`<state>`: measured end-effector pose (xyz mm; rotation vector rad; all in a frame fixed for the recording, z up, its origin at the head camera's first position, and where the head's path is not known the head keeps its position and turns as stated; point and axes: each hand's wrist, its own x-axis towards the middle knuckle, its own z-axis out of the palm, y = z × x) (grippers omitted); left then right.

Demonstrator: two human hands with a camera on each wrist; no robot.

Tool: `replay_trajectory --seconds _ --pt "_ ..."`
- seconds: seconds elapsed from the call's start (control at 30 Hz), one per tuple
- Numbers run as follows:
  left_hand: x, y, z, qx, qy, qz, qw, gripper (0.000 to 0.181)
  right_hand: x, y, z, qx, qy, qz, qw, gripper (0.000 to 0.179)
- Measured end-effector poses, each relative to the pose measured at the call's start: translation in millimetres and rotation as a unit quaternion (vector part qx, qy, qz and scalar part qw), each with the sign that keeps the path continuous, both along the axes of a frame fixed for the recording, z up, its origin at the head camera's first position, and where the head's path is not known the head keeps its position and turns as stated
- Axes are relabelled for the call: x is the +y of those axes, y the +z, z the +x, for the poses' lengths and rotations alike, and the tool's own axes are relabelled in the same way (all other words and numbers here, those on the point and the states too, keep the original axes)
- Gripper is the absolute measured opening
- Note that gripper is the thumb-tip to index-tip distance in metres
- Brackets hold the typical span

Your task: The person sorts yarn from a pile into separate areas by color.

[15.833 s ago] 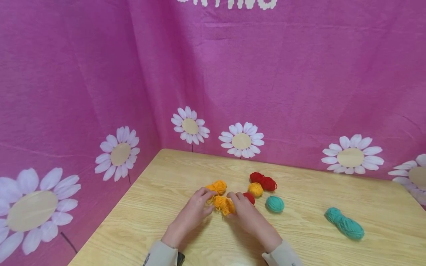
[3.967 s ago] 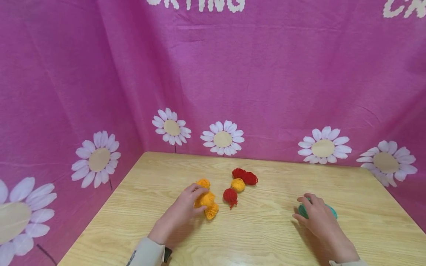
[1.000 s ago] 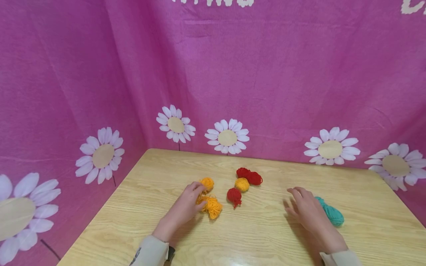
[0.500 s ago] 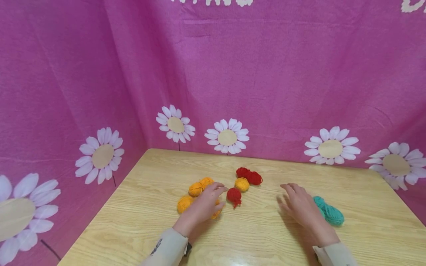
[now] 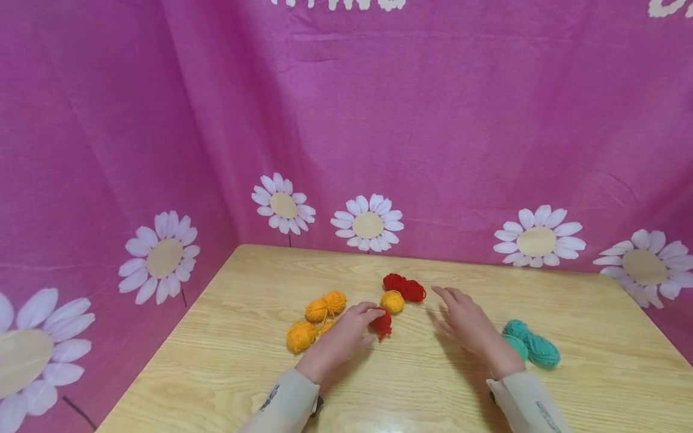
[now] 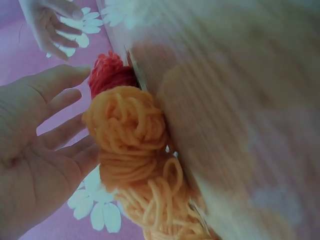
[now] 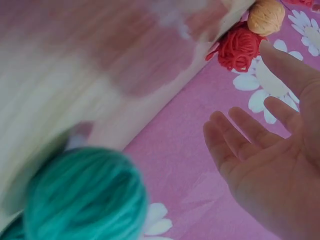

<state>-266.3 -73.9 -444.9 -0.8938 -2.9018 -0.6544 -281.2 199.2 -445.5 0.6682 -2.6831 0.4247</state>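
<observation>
My left hand (image 5: pixel 349 331) hovers with loosely bent fingers at a red ball of yarn (image 5: pixel 381 325), its fingertips overlapping the ball in the head view. Just behind that hand lie an orange twisted skein (image 5: pixel 326 305), an orange ball of yarn (image 5: pixel 299 337) and another orange bundle (image 6: pixel 155 197), mostly hidden in the head view. My right hand (image 5: pixel 467 322) is over the table with spread, relaxed fingers and holds nothing. Beyond the red ball are a yellow ball of yarn (image 5: pixel 392 301) and a red twisted skein (image 5: pixel 405 288).
Right of my right forearm, a teal ball of yarn (image 5: pixel 517 346) lies against a teal twisted skein (image 5: pixel 541 350). The wooden table (image 5: pixel 428 385) ends at a pink cloth backdrop (image 5: pixel 433 138) printed with white daisies.
Over the longer span, the teal ball went right to the teal skein. In the last second, my left hand left the orange yarn for the red ball, and my right hand came leftward.
</observation>
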Motion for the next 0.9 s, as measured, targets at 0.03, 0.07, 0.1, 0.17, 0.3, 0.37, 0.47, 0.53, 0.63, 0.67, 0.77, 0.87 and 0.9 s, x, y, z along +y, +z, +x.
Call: replay_trajectory --seconds 0.03,0.07,0.1,0.17,0.3,0.37,0.47,0.53,0.63,0.67,0.77,0.87,0.9 --pt "1.6 0.6 -0.6 -0.005 0.000 -0.001 1.0000 0.049 -1.9 0.8 -2.0 -0.004 0.003 -0.002 1.0000 0.068" --pt "3.1 1.2 -1.0 -0.008 0.001 -0.003 1.0000 0.049 -3.9 1.6 -4.2 -0.005 0.005 -0.001 1.0000 0.068" --pt "4.7 1.7 -1.3 -0.010 0.002 -0.005 0.9999 0.049 -6.0 1.8 -6.4 -0.007 0.009 -0.003 0.9999 0.067" --pt "7.5 2.4 -1.7 -0.015 0.000 -0.007 0.9999 0.049 -10.2 2.2 -10.7 -0.008 0.013 -0.003 0.9999 0.066" --pt "11.9 1.5 -3.4 -0.018 0.001 -0.015 0.9997 0.049 -17.6 1.4 -18.1 -0.008 0.023 -0.007 0.9997 0.065" --pt "13.5 0.8 -4.9 -0.017 0.004 -0.018 0.9997 0.049 -20.8 1.3 -21.4 -0.009 0.024 -0.010 0.9996 0.066" --pt "15.6 0.5 -7.0 -0.017 0.008 -0.025 0.9995 0.048 -25.1 0.6 -26.0 -0.026 0.022 -0.020 0.9992 0.066" --pt "17.3 0.3 -8.3 -0.012 0.006 -0.030 0.9995 0.047 -27.7 0.4 -28.0 -0.050 0.014 -0.029 0.9982 0.066" --pt "20.1 0.5 -9.7 -0.007 0.005 -0.040 0.9992 0.046 -30.6 -0.6 -30.8 -0.076 0.007 -0.042 0.9962 0.066" --pt "21.1 0.5 -10.2 -0.003 0.004 -0.042 0.9991 0.046 -31.9 -0.7 -31.6 -0.080 0.006 -0.046 0.9957 0.066" --pt "23.3 0.6 -12.6 0.002 0.006 -0.048 0.9988 0.044 -35.3 -0.7 -34.2 -0.090 0.012 -0.054 0.9944 0.065" --pt "25.1 -0.5 -15.5 0.004 0.004 -0.046 0.9989 0.040 -38.5 0.5 -36.3 -0.123 0.015 -0.070 0.9898 0.065" --pt "25.6 -1.0 -16.2 0.005 0.003 -0.045 0.9990 0.039 -39.4 0.6 -37.2 -0.132 0.015 -0.071 0.9886 0.065"
